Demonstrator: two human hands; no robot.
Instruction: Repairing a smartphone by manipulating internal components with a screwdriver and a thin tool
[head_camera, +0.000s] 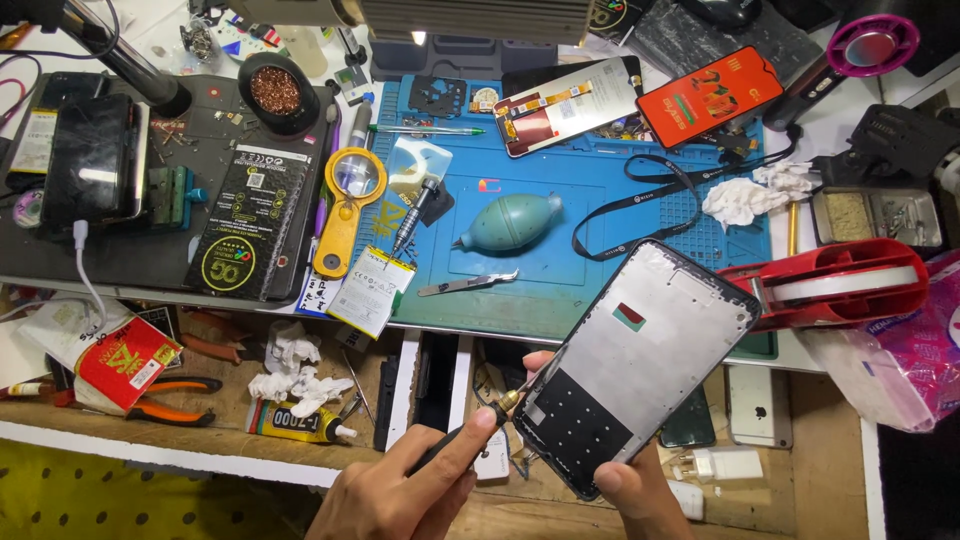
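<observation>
My right hand grips the phone frame tilted; my left hand is closed on the screwdriver — tip at the frame's lower edge. I'd keep it steady — light pressure, no slipping.

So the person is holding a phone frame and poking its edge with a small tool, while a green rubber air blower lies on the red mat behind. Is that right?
Nearly. The mat under the green air blower is blue, not red, as the head view shows. The rest holds: the right hand holds the phone frame, and the left hand pokes its edge with a small tool.
</observation>
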